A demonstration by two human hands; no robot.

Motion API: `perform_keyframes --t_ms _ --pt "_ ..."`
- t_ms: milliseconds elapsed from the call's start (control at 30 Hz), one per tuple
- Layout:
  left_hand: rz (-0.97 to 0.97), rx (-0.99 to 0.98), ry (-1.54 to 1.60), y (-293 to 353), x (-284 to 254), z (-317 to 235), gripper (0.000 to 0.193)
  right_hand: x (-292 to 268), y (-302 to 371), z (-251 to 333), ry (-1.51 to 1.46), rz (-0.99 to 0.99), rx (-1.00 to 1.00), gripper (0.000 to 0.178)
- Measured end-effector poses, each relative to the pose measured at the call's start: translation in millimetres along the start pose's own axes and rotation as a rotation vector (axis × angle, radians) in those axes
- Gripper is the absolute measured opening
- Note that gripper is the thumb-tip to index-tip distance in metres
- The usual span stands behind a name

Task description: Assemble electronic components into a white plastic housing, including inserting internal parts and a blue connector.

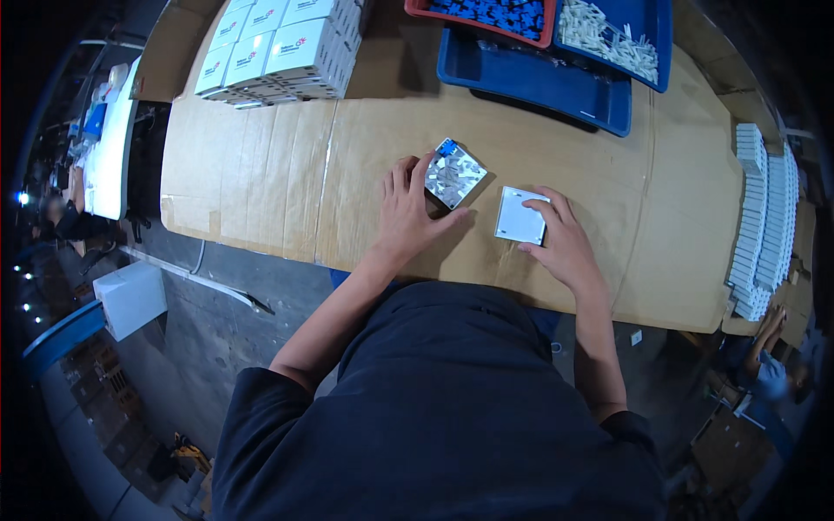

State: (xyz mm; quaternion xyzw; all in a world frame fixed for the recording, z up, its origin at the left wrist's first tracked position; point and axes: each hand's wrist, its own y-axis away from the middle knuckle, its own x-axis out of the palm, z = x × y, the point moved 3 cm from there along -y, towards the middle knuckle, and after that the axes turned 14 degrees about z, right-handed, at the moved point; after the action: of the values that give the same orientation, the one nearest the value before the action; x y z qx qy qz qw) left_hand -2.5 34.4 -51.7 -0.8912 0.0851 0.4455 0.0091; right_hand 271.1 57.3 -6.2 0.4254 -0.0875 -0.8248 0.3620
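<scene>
A square open casing lies turned cornerwise on the cardboard-covered table, with white and clear-looking small parts inside and a blue piece at its far corner. My left hand is at its left side, index fingertip by the edge and thumb stretched out past the near corner; the fingers are apart. To the right, a flat white square cover with small dark slots near its edges is gripped by my right hand. The right thumb is at its near edge, and a finger lies over its top.
Stacked white boxes stand at the far left. A red bin of blue parts, a blue bin of white pieces and a blue tray occupy the far side. White units are stacked at right. Two other people sit beyond the table.
</scene>
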Motion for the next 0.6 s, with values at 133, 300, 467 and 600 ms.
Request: perform_keyframes --t_ms 133,300,467,600 --pt "-0.042 0.011 0.031 -6 4 2 0.095 4 6 -5 -0.045 -0.072 0.004 0.046" --pt "-0.09 0.072 0.434 -5 -5 -6 0.094 -10 3 -22 -0.574 -0.144 0.04 0.019" --pt "-0.122 0.066 1.241 -5 -7 -7 0.101 -16 -16 -28 -0.373 -0.288 0.054 0.022" --pt "-0.113 -0.019 1.747 -5 -9 -6 0.071 -10 -22 -14 0.049 -0.5 -0.081 0.038"
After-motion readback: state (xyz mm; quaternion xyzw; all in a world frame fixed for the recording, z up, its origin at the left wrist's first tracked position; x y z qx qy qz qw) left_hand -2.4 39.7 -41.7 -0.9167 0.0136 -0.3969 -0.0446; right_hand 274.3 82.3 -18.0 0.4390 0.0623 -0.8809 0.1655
